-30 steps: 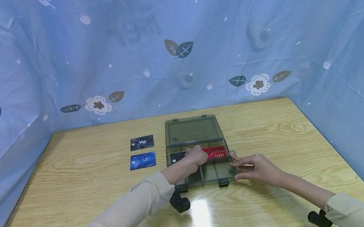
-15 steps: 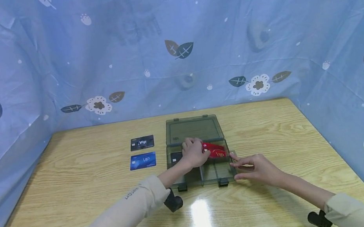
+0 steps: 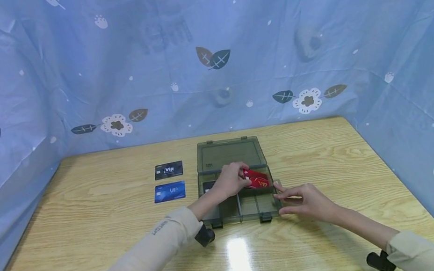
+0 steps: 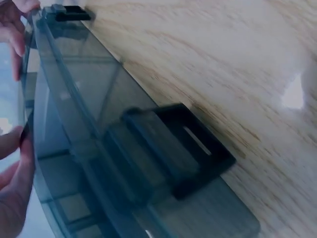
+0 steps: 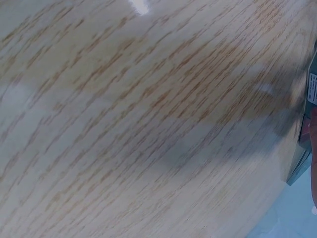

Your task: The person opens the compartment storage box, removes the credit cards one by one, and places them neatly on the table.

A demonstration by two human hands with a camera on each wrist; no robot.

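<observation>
My left hand [image 3: 230, 180] reaches over a smoky clear plastic box [image 3: 250, 213]. Its thumb and fingers pinch the left end of a red VIP card [image 3: 257, 179], which lies at a slant in the back right part of the box. A dark card [image 3: 209, 186] shows in the back left part, partly hidden by that hand. At the box's right side, my right hand [image 3: 306, 202] rests its fingertips and thumb along the edge. The left wrist view shows the left hand's fingers [image 4: 20, 183] behind the box wall, with a thin dark edge between them.
The box's lid [image 3: 230, 156] lies folded back behind it. Left of the box, a black Vip card [image 3: 169, 170] lies above a blue VIP card [image 3: 169, 192] on the wooden table [image 3: 108, 228]. Two black latches [image 3: 266, 217] line the box's front. A blue patterned cloth [image 3: 207, 70] hangs behind.
My left hand has shifted slightly back and right over the box, and the red card has gone from level to slanted in its grip. The right hand stays at the box's edge.
</observation>
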